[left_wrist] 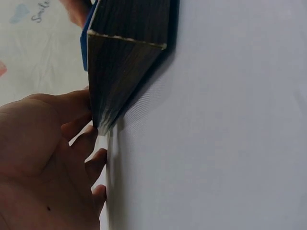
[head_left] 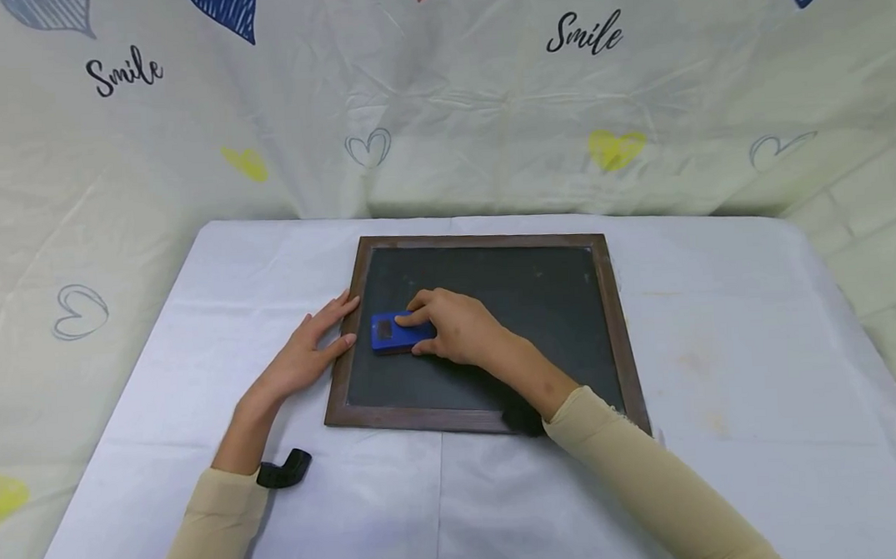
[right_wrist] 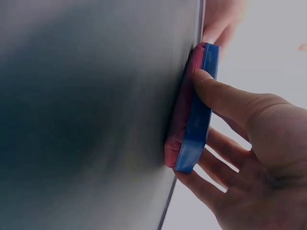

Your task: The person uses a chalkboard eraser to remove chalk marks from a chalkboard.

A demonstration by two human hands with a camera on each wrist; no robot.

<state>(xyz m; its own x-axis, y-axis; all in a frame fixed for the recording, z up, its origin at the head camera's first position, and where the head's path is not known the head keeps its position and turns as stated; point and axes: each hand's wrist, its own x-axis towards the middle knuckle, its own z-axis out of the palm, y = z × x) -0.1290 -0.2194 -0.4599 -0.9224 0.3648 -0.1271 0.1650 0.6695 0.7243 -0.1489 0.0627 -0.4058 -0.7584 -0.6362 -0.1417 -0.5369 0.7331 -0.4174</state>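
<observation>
Head view: right hand (head_left: pixel 457 325) grips the blue eraser (head_left: pixel 392 333) flat on the chalkboard (head_left: pixel 539 309), long axis crosswise; left hand (head_left: pixel 308 352), fingers seemingly straight, steadies the frame.

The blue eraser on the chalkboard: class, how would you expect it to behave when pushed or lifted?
The blue eraser probably slides rather than rolls, since it lies flat and blocky on the chalkboard. Its red pad, seen in the right wrist view, looks soft, so it may drag slightly. It is likely light: the right hand grips it with the fingers alone.
</observation>
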